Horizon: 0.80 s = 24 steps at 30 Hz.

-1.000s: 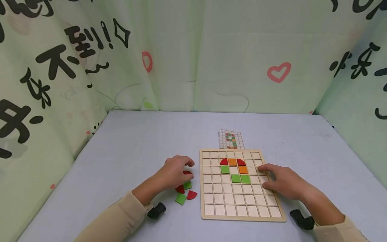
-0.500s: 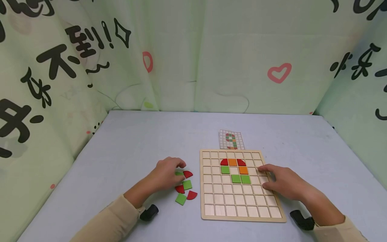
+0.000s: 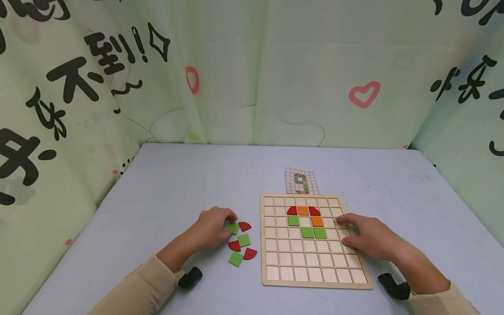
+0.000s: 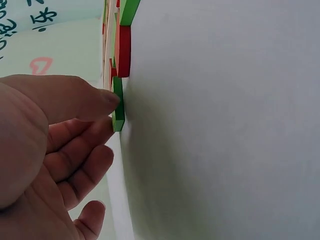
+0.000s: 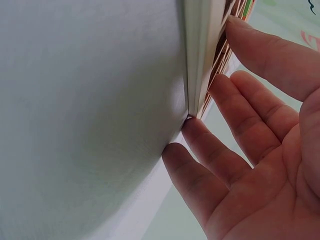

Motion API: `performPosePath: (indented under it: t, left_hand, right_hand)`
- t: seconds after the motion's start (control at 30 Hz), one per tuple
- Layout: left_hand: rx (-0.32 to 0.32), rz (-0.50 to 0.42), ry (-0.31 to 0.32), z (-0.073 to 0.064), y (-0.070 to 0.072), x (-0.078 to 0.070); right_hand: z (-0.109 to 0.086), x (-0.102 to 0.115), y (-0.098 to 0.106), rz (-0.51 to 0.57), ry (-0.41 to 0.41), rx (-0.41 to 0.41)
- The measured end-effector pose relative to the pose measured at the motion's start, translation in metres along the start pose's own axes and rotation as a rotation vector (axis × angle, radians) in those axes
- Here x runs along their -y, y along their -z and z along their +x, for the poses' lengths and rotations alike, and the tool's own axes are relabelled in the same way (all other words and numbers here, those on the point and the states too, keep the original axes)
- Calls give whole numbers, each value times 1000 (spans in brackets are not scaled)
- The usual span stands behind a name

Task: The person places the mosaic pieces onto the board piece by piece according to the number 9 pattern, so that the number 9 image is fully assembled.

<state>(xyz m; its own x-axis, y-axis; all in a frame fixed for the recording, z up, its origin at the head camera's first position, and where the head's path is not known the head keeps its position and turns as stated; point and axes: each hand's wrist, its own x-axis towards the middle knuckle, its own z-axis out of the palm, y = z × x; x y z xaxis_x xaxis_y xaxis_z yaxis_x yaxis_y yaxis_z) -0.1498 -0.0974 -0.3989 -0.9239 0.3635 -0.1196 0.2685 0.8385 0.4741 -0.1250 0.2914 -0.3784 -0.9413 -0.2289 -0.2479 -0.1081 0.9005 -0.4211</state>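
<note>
In the head view my left hand (image 3: 214, 226) is left of the wooden grid board (image 3: 301, 286), pinching a green square tile (image 3: 234, 228) between thumb and fingers. From the left wrist view, the thumb lies against that tile's edge (image 4: 118, 105). Close by are a red quarter-circle tile (image 3: 245, 226), a second green square tile (image 3: 243, 240) and further red and green tiles. My right hand (image 3: 372, 236) rests at the board's right edge, thumb and fingertips on its border and outer cells. Red, orange and green tiles fill several cells in the board's upper middle.
Behind the board lies a small printed grid card (image 3: 301, 181) with a coloured pattern. A white table (image 3: 189, 175) bears everything. Green curtains (image 3: 307, 74) with black writing stand around its back and sides. Each wrist carries a black device (image 3: 190, 278).
My left hand has drawn back leftward from the red quarter-circle tile to the green square tile, uncovering tiles. The right hand and the board have stayed put.
</note>
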Motion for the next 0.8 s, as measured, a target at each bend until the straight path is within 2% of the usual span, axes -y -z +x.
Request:
performPosePath:
  t: [0.57, 0.8]
  left_hand:
    - [28, -39, 6, 0, 1, 7]
    - [34, -54, 26, 2, 4, 9]
  right_hand:
    - [-1, 0, 0, 1, 1, 2]
    - [-1, 2, 0, -4, -7, 5]
